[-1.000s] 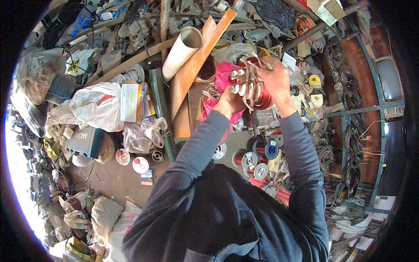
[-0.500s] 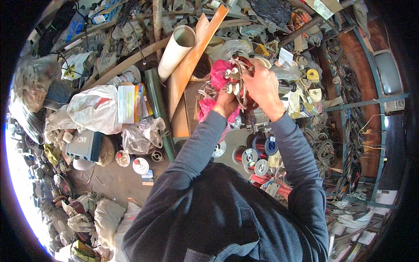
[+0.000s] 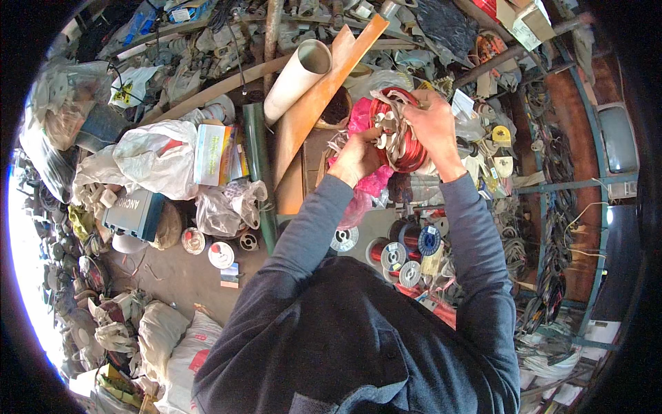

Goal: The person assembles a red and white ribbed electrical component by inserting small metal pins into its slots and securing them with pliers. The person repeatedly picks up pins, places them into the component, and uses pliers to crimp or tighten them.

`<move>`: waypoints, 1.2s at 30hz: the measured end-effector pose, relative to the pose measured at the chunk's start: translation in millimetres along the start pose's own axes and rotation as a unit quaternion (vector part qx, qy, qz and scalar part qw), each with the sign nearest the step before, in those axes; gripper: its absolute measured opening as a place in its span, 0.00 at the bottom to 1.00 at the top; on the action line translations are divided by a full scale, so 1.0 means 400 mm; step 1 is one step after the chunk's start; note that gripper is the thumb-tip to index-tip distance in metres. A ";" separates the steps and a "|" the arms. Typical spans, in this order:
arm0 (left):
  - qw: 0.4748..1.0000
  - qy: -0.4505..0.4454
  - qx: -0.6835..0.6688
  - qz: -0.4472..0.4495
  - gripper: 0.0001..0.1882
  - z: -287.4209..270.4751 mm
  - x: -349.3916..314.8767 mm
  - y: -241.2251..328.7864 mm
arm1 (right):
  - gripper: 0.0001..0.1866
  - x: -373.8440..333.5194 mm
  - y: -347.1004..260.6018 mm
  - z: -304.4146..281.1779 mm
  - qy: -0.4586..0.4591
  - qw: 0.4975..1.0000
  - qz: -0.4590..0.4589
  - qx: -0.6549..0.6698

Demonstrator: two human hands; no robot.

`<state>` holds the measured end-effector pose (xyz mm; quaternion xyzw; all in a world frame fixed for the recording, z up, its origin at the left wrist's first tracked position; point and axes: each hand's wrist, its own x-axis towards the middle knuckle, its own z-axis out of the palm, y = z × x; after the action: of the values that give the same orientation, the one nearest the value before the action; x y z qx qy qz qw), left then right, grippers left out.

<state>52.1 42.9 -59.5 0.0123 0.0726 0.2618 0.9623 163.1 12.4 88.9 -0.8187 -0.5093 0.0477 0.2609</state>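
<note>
Between both hands is a ring-shaped winding of red wire [image 3: 412, 153] with pale strips wrapped around parts of it and white pieces in its middle. My right hand [image 3: 434, 132] grips its right upper side, fingers bent over the edge. At its lower left, my left hand [image 3: 358, 157] is closed on it, with the thumb near the white pieces and some fingers hidden underneath. Crumpled pink plastic [image 3: 373, 182] lies behind and below the winding, next to my left hand.
Wire spools [image 3: 394, 256] stand on the bench just below my right forearm. Left of my hands are an orange board [image 3: 324, 103], a white pipe [image 3: 293, 83] and a dark green tube [image 3: 259, 165]. Further left sit a grey-blue case [image 3: 134, 214] and plastic bags [image 3: 155, 155].
The winding has been turned in my hands, so its red wire side now shows. Both hands have shifted their hold. The whole view has moved slightly.
</note>
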 end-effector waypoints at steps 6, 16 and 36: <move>0.999 0.027 -0.034 -0.027 0.12 -0.052 0.014 -0.021 | 0.21 -0.040 -0.037 0.013 -0.027 0.982 -0.077 -0.173; 0.996 -0.043 -0.067 -0.031 0.11 -0.090 0.021 0.001 | 0.26 -0.022 -0.064 0.024 -0.036 0.997 -0.058 -0.028; 0.966 -0.027 0.159 0.204 0.32 -0.065 -0.296 0.070 | 0.14 -0.283 -0.077 0.053 0.033 0.960 -0.253 0.113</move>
<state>-66.5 6.7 -67.7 0.1867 0.0831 0.4369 0.8760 76.9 -66.2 64.0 -0.6291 -0.6823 0.0100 0.3723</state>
